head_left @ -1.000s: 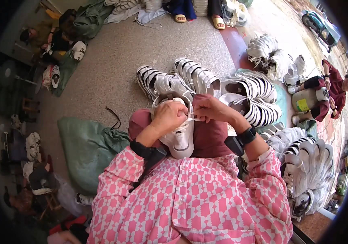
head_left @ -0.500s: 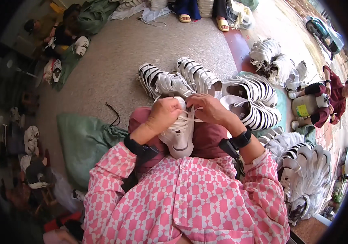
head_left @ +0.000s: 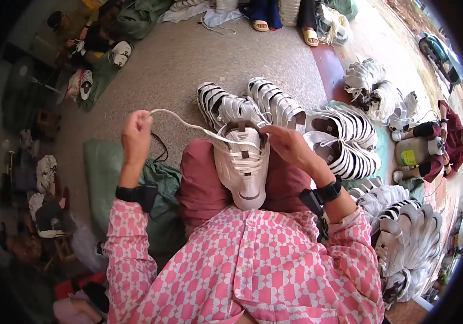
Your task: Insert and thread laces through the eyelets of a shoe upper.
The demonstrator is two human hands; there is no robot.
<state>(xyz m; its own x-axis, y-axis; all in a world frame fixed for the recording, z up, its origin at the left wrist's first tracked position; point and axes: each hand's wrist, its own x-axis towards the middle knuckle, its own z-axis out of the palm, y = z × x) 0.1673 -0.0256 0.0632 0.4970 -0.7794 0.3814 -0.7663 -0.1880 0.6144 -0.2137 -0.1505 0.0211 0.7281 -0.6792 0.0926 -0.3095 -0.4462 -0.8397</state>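
A white sneaker (head_left: 244, 178) lies between my thighs, toe toward me and brown-lined opening facing away. My left hand (head_left: 136, 137) is raised to the left, its fingertips pinched on the end of a white shoelace (head_left: 184, 120). That lace stretches in a loose curve to the upper eyelets of the sneaker. At the right side of the opening, my right hand (head_left: 292, 147) grips the sneaker's edge with bent fingers; its thumb is mostly hidden. Just beyond are stacked white uppers (head_left: 231, 108) with dark gaps between them.
More nested shoe uppers (head_left: 345, 154) lie to my right, with another pile (head_left: 410, 232) nearer me. A green sack (head_left: 101, 183) rests by my left leg. Bundled uppers (head_left: 364, 75) sit farther off. Co-workers sit at both sides, one in dark red (head_left: 453, 129); yellow sandals (head_left: 311, 36) show at the far edge.
My left hand has moved from the sneaker out to the left, drawing the lace long. My right hand stays by the opening. The view has shifted slightly.
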